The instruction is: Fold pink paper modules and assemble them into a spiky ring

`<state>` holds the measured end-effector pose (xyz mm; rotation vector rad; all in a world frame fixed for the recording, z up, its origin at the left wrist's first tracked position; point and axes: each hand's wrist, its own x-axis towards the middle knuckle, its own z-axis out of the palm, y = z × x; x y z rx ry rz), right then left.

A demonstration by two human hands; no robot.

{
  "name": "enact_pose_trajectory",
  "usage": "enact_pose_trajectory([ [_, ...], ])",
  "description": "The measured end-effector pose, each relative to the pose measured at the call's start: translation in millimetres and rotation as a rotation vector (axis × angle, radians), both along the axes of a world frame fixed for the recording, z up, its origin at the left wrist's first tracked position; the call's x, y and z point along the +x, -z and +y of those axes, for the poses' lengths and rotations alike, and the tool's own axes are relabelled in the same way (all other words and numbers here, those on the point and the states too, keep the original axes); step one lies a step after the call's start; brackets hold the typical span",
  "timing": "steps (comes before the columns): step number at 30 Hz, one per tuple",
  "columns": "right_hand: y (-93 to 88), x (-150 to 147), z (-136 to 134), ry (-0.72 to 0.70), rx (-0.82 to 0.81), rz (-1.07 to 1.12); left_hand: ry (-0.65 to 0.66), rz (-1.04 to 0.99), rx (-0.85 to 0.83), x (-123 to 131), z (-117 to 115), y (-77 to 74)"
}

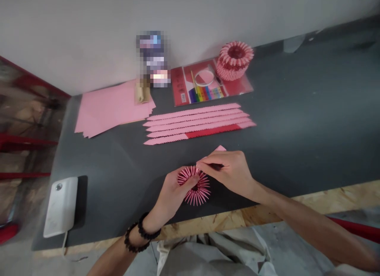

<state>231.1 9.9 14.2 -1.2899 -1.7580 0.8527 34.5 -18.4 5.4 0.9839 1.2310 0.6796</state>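
My left hand [172, 193] is closed around a pink ring of folded paper pieces [197, 195], its thumb lying across the ring's middle. Pointed paper tips stick out all round the ring. At the ring's top right edge, my right hand [227, 169] pinches with thumb and forefinger; what lies between those fingertips is too small to make out. Behind the right knuckles a bit of pink paper [220, 148] shows, the rest of it hidden. Beyond both hands lie several long rows of nested pink paper pieces [192, 120], the nearest one partly red [212, 131].
Pink paper sheets [109, 106] are stacked at the back left, with a small tan object [142, 93] on them. A finished-looking pink paper vase [234, 60] stands on a red flat pack [181, 86] by the wall. A white corded box [61, 207] sits front left.
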Motion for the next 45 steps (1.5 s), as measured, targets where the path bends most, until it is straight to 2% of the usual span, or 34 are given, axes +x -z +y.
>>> enact_pose_trajectory([
  [3, -4.4, 8, 6, 0.132, -0.12, 0.099, -0.029, -0.014, -0.025, 1, -1, 1.5],
  [5, -2.1, 12, 10, 0.182, -0.232, 0.233, -0.098, -0.043, -0.038, 2, 0, 2.5],
  [10, 10.9, 4, 11, 0.107, -0.418, 0.437, -0.255, -0.218, -0.176, 5, 2, -0.8],
  [15, 14.9, -4, 7, 0.103, -0.431, 0.434, -0.284, -0.336, -0.274, 4, 3, -3.9],
  [23, 11.0, -4, 8, 0.086, -0.377, 0.275, -0.253, -0.26, -0.174, 8, 2, -3.0],
  [30, 13.0, -4, 8, 0.063, -0.436, 0.235, -0.198, -0.22, -0.121, 6, 0, 2.8],
  [38, 10.4, -5, 9, 0.039, -0.506, 0.377, -0.153, -0.189, -0.083, 5, -2, 3.9],
  [45, 16.6, -4, 9, 0.04, -0.523, 0.437, -0.215, -0.18, -0.074, 6, -1, 2.7],
])
